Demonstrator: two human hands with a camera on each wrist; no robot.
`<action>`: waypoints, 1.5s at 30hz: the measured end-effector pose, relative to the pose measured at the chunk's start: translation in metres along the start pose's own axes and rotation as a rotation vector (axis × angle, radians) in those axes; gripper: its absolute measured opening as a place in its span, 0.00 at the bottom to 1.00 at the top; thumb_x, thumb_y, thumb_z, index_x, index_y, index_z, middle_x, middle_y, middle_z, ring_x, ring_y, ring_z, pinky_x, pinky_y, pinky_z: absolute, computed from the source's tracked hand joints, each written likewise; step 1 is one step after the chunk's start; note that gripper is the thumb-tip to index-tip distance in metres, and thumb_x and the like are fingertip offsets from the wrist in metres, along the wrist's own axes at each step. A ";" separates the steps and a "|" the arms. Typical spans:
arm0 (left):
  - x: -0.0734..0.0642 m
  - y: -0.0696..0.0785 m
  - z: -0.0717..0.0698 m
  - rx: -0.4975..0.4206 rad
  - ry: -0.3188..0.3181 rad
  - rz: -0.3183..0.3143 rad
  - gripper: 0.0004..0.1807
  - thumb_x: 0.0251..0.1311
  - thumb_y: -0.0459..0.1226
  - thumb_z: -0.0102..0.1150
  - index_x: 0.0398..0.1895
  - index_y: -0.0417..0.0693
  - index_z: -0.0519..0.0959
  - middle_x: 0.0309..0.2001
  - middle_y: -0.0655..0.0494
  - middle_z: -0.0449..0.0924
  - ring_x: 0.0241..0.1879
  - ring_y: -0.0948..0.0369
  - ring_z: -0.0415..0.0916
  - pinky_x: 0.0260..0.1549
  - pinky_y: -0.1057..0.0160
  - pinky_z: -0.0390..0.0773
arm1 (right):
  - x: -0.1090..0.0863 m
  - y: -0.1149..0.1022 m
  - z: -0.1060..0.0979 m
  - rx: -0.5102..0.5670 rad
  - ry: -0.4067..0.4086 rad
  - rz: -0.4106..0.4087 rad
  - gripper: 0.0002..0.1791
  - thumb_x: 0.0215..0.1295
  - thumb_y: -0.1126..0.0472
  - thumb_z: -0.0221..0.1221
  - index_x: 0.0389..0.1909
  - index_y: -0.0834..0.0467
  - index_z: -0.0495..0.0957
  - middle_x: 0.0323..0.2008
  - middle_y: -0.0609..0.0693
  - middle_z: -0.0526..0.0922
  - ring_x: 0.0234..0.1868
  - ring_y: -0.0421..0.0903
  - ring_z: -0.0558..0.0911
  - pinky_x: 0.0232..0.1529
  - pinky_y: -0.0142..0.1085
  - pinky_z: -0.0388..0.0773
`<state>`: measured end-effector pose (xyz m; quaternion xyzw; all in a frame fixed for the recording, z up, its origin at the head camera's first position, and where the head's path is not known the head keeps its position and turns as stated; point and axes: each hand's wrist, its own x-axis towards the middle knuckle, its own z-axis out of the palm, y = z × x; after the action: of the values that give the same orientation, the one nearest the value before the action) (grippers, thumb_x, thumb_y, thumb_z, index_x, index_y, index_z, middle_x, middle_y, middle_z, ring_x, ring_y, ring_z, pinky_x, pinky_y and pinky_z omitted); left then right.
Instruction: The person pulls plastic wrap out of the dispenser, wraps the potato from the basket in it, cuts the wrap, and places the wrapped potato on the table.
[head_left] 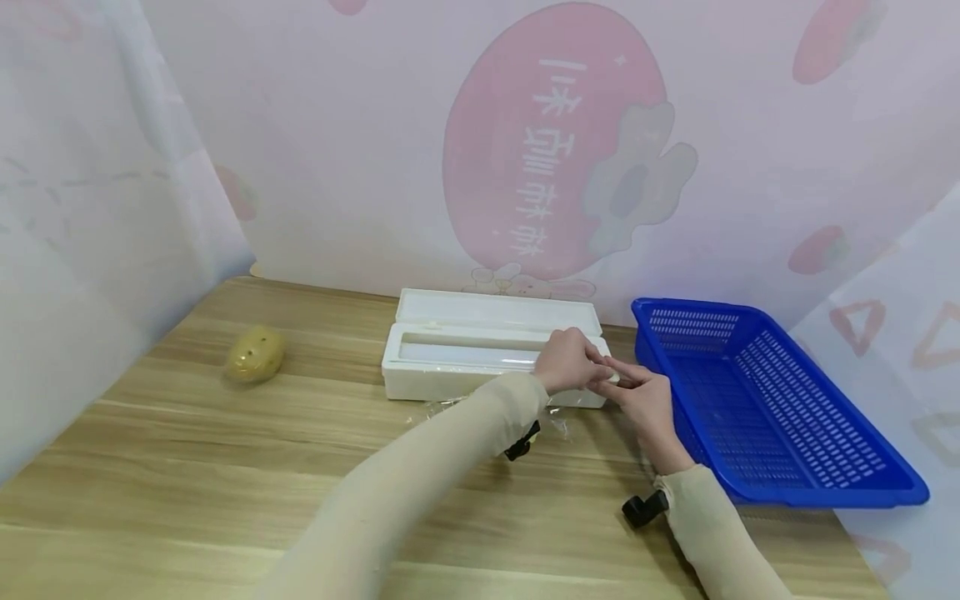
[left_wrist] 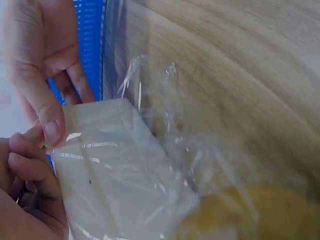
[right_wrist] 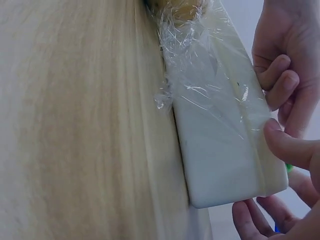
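Observation:
A long white cling film box stands on the table with its lid raised at the back and a pale roll inside. Clear film drapes wrinkled over its front. My right hand grips the box's right end, thumb on the upper edge and fingers around the end. My left hand meets it at that corner, its fingers curled and pinching at a small green piece, mostly hidden by fingertips. A yellow potato lies against the film in front, covered by my left sleeve in the head view.
Another yellow potato-like item sits on the wooden table at the left. A blue perforated basket stands right of the box, close to my right forearm. Printed pale sheeting hangs behind the table and along its sides.

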<state>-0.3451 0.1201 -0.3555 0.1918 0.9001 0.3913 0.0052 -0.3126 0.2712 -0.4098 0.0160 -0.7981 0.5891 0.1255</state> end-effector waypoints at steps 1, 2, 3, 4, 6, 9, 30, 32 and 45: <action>0.000 -0.001 -0.001 0.004 0.000 0.004 0.04 0.56 0.41 0.72 0.31 0.51 0.90 0.19 0.66 0.82 0.14 0.67 0.76 0.18 0.69 0.73 | -0.001 0.000 0.001 -0.001 0.003 -0.014 0.24 0.50 0.62 0.76 0.50 0.57 0.85 0.44 0.55 0.85 0.32 0.41 0.77 0.29 0.30 0.77; -0.001 -0.001 -0.002 0.007 -0.005 0.005 0.04 0.56 0.41 0.72 0.31 0.51 0.90 0.20 0.66 0.82 0.14 0.67 0.76 0.18 0.69 0.73 | -0.001 0.001 0.001 -0.003 0.007 -0.029 0.23 0.50 0.62 0.76 0.50 0.57 0.85 0.41 0.55 0.85 0.30 0.41 0.75 0.27 0.30 0.75; -0.001 -0.001 -0.003 0.018 -0.009 0.007 0.04 0.56 0.41 0.72 0.31 0.51 0.90 0.21 0.66 0.82 0.15 0.67 0.76 0.18 0.69 0.73 | -0.002 0.001 0.002 -0.008 0.009 -0.037 0.23 0.50 0.62 0.76 0.49 0.56 0.86 0.38 0.56 0.85 0.27 0.41 0.73 0.25 0.30 0.73; -0.001 -0.002 -0.003 0.029 -0.013 0.011 0.04 0.56 0.41 0.72 0.31 0.52 0.90 0.22 0.66 0.83 0.16 0.67 0.76 0.18 0.69 0.73 | -0.003 0.002 0.002 -0.013 0.009 -0.042 0.22 0.50 0.61 0.76 0.49 0.56 0.86 0.34 0.58 0.85 0.25 0.41 0.71 0.23 0.30 0.70; -0.001 -0.003 -0.005 0.059 -0.030 0.023 0.05 0.57 0.42 0.71 0.31 0.52 0.90 0.22 0.67 0.83 0.18 0.67 0.75 0.19 0.69 0.73 | -0.004 0.003 0.002 -0.022 0.008 -0.043 0.21 0.50 0.59 0.76 0.48 0.56 0.86 0.28 0.58 0.84 0.22 0.41 0.69 0.20 0.30 0.67; 0.000 -0.006 -0.007 0.113 -0.055 0.055 0.05 0.58 0.43 0.71 0.32 0.54 0.90 0.22 0.70 0.82 0.22 0.67 0.75 0.22 0.70 0.72 | -0.004 0.004 0.003 -0.037 0.003 -0.015 0.22 0.50 0.56 0.76 0.48 0.55 0.86 0.25 0.57 0.84 0.22 0.42 0.73 0.19 0.31 0.66; -0.005 -0.027 -0.038 0.200 -0.098 0.149 0.05 0.57 0.44 0.71 0.31 0.55 0.90 0.29 0.68 0.85 0.31 0.69 0.77 0.36 0.70 0.74 | -0.001 -0.004 0.011 -0.144 0.040 0.001 0.25 0.46 0.53 0.78 0.47 0.53 0.86 0.31 0.56 0.87 0.23 0.57 0.85 0.21 0.38 0.81; -0.008 -0.031 -0.043 0.189 -0.099 0.154 0.05 0.57 0.44 0.71 0.31 0.55 0.90 0.28 0.67 0.85 0.31 0.69 0.78 0.36 0.69 0.75 | -0.001 -0.004 0.010 -0.149 0.036 0.003 0.25 0.46 0.53 0.78 0.48 0.53 0.86 0.30 0.56 0.87 0.23 0.57 0.85 0.20 0.37 0.80; -0.041 -0.077 -0.105 0.128 -0.129 0.201 0.05 0.55 0.40 0.73 0.31 0.50 0.89 0.30 0.62 0.86 0.14 0.67 0.64 0.25 0.66 0.72 | -0.002 -0.004 0.007 -0.161 0.052 -0.042 0.24 0.46 0.51 0.78 0.46 0.52 0.86 0.28 0.52 0.87 0.21 0.56 0.84 0.20 0.36 0.79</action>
<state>-0.3504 -0.0156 -0.3434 0.3055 0.8973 0.3185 0.0117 -0.3113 0.2629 -0.4084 0.0074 -0.8389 0.5205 0.1593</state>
